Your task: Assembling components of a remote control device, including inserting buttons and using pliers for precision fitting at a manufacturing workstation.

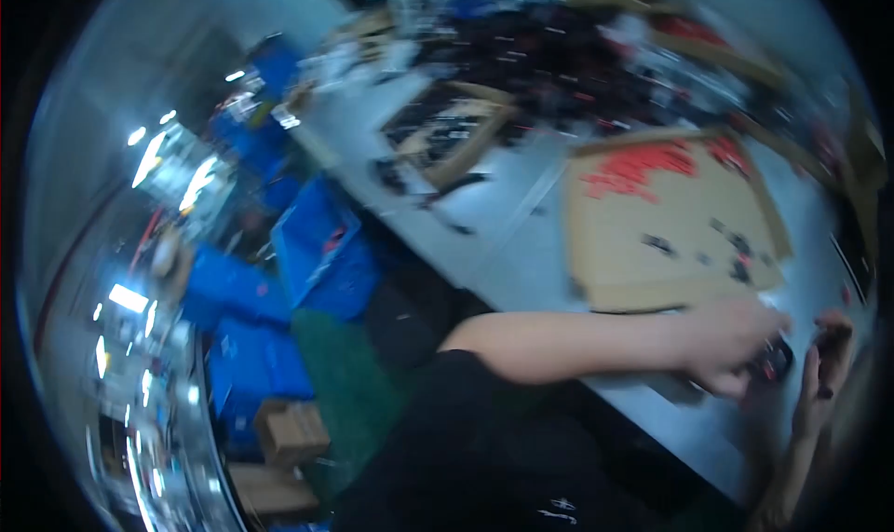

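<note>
While the whole view is smeared by motion, the left hand (731,346) shows at the near edge of the pale table (521,252), its fingers curled down over a small dark part (773,360) with a touch of red. Just beside it, the right hand (824,364) stands upright with fingers partly bent, touching what may be the same dark part; whether it truly grips cannot be told. Right behind the hands lies a flat cardboard tray (652,252) holding a patch of red pieces (643,169) at its far side and a few black pieces (736,252) nearer. Farther back, a second cardboard tray (456,127) holds dark bits. Blue crates (321,248) stand left of the table.
</note>
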`<act>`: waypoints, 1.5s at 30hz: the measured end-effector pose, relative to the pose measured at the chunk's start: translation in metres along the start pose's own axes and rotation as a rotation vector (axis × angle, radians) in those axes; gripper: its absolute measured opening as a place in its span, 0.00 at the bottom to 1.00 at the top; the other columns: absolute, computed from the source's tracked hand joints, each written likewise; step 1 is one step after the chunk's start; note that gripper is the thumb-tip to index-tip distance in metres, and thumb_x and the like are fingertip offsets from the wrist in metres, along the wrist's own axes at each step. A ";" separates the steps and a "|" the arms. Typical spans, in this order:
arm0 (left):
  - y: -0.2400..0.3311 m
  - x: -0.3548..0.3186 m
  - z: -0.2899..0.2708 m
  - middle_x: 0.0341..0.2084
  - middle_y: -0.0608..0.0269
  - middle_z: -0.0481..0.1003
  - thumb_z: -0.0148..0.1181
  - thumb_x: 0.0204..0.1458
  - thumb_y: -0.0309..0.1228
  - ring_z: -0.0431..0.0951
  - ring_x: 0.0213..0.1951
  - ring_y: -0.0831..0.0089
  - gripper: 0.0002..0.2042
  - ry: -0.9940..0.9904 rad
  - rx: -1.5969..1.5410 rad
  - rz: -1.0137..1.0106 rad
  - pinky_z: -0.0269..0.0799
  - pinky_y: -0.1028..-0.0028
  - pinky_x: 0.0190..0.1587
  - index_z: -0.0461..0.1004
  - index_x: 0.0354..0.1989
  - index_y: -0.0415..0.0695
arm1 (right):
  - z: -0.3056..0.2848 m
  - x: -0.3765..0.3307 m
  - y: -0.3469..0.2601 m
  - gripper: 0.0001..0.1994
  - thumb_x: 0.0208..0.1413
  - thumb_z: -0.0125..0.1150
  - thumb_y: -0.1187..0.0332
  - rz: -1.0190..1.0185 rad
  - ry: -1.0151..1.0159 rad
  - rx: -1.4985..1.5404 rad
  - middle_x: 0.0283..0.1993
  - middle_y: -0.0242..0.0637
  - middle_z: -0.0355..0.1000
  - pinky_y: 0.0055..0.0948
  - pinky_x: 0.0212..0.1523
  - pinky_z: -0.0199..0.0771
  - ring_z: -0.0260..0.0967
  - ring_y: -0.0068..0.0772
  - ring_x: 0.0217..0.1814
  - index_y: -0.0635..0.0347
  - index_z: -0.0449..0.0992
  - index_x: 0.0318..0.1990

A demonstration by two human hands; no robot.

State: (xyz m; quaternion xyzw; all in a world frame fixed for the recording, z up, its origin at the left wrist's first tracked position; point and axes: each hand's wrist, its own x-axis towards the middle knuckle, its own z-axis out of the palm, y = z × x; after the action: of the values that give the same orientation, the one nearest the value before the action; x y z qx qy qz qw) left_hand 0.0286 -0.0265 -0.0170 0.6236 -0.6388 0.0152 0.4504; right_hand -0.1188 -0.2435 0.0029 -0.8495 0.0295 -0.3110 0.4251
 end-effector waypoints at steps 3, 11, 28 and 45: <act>0.007 0.009 -0.016 0.38 0.46 0.73 0.72 0.38 0.34 0.76 0.42 0.45 0.32 -0.344 -0.133 -0.009 0.72 0.52 0.45 0.67 0.53 0.40 | 0.022 0.001 -0.001 0.16 0.64 0.54 0.70 0.168 -0.155 0.177 0.46 0.36 0.60 0.22 0.49 0.56 0.57 0.23 0.45 0.63 0.63 0.56; -0.014 0.005 -0.028 0.46 0.49 0.68 0.72 0.40 0.24 0.78 0.34 0.55 0.49 0.066 -0.417 -0.058 0.75 0.64 0.39 0.46 0.70 0.46 | 0.019 0.008 0.023 0.19 0.64 0.59 0.68 0.131 -0.374 0.110 0.49 0.38 0.65 0.28 0.51 0.65 0.64 0.29 0.48 0.63 0.64 0.58; 0.007 -0.004 -0.007 0.34 0.58 0.79 0.62 0.60 0.30 0.79 0.41 0.75 0.32 -0.040 -0.813 -0.390 0.75 0.72 0.46 0.52 0.69 0.41 | 0.022 -0.019 -0.030 0.31 0.55 0.70 0.70 0.303 -0.263 0.001 0.53 0.35 0.69 0.29 0.54 0.71 0.68 0.27 0.52 0.61 0.64 0.66; 0.001 0.006 -0.037 0.39 0.55 0.74 0.83 0.34 0.49 0.75 0.43 0.55 0.34 0.090 -0.078 -0.146 0.72 0.61 0.47 0.74 0.46 0.42 | 0.010 0.027 -0.044 0.15 0.58 0.67 0.69 0.414 -0.395 0.632 0.38 0.26 0.65 0.20 0.42 0.60 0.61 0.16 0.40 0.58 0.69 0.49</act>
State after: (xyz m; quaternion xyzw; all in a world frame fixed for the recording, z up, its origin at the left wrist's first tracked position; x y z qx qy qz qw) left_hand 0.0498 -0.0098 0.0091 0.6490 -0.5709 -0.0144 0.5027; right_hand -0.1007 -0.2167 0.0451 -0.6969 0.0207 -0.0443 0.7155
